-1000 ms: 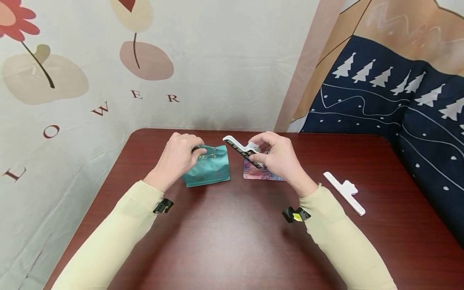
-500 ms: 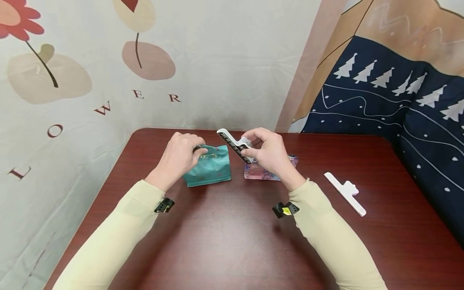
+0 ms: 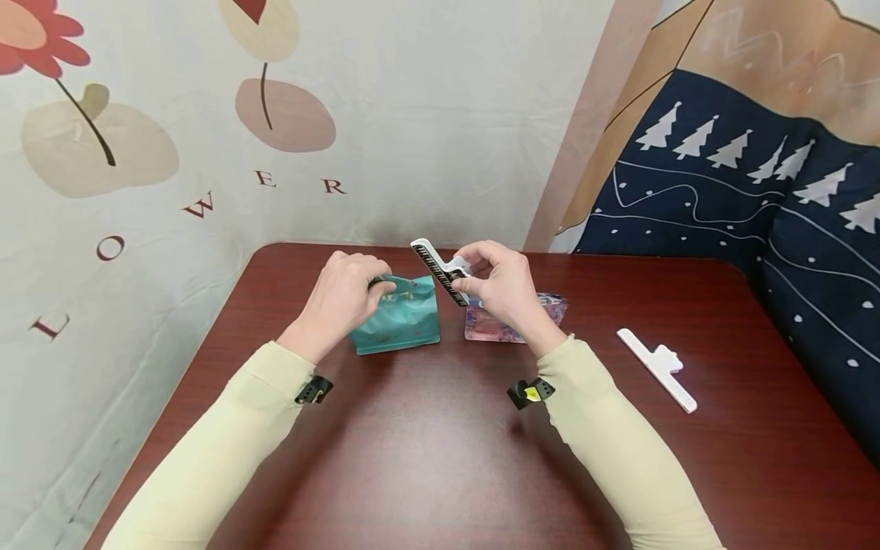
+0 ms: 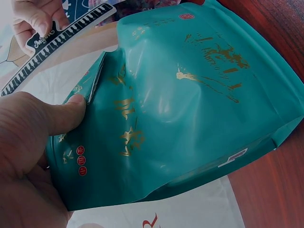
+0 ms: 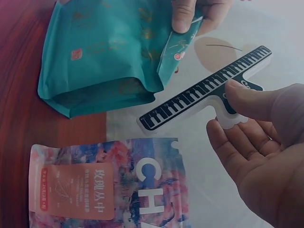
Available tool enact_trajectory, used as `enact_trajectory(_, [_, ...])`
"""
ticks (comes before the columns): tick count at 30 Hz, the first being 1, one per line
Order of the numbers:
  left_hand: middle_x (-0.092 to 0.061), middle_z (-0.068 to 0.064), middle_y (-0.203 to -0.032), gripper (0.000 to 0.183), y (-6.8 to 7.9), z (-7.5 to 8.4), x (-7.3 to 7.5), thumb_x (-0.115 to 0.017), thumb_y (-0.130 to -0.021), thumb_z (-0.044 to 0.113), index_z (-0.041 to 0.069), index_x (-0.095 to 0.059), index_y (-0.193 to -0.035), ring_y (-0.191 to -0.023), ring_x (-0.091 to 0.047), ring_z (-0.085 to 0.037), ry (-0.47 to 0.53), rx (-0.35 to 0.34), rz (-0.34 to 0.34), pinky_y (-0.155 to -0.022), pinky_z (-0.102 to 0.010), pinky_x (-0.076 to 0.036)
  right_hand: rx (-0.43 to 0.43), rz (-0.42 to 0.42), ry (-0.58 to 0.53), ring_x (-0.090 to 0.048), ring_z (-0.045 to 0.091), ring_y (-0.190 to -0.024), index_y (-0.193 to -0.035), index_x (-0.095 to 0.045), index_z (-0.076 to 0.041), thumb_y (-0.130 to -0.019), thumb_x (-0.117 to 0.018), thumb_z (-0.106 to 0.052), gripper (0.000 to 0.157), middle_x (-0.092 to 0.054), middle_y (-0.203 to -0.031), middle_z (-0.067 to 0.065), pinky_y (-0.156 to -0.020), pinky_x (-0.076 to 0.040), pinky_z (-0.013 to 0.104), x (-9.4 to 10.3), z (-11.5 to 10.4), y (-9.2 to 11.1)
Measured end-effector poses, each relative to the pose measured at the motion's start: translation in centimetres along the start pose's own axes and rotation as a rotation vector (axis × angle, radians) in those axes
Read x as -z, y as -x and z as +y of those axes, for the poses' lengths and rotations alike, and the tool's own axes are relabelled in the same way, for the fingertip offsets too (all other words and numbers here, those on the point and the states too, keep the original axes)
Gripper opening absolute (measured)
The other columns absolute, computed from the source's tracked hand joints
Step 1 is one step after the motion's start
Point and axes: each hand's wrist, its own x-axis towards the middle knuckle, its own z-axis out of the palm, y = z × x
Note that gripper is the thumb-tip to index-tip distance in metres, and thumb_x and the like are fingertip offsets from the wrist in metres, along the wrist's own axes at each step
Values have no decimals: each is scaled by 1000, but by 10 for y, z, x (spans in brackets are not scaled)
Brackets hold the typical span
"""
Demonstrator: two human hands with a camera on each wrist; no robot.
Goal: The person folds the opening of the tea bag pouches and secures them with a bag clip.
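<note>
My left hand (image 3: 344,296) pinches the folded-over top of a teal foil pouch (image 3: 402,317), which stands at the back of the table. Gold writing covers the pouch (image 4: 180,104) in the left wrist view, and the thumb (image 4: 66,114) presses on the fold. My right hand (image 3: 500,281) holds a white bag clip with a piano-key pattern (image 3: 440,273) by its handle, thumb on one side and fingers on the other. The bag clip (image 5: 204,90) hangs tilted beside the pouch's folded end, apart from it.
A pink and blue patterned pouch (image 3: 490,327) sits behind and below my right hand, marked with large white letters in the right wrist view. A second white bag clip (image 3: 658,369) lies on the dark red table (image 3: 426,443) to the right. Printed cloth hangs behind.
My right hand has moved left with the bag clip, closer to the teal pouch, uncovering more of the patterned pouch. My left hand keeps its grip at the fold.
</note>
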Motion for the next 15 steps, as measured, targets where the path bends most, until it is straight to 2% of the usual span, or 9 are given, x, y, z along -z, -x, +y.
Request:
enact_trajectory(7, [-72, -5, -79, 13, 0, 0, 1, -86, -81, 5, 7, -73, -81, -70, -64, -24, -4, -3, 3, -72, -44, -43, -10, -9, 36, -71, 26, -83, -107, -76, -6, -79, -86, 2, 30, -74, -98, 11, -76, -58, 36, -6, 1, -5])
enact_trajectory(15, [-70, -5, -77, 13, 0, 1, 2, -86, -81, 5, 7, -73, -81, -69, -63, -24, 2, 6, -3, -72, -44, -43, 21, -26, 55, -73, 28, -82, -104, -76, -4, -78, -86, 3, 29, -73, -100, 12, -76, -59, 38, -13, 7, -11])
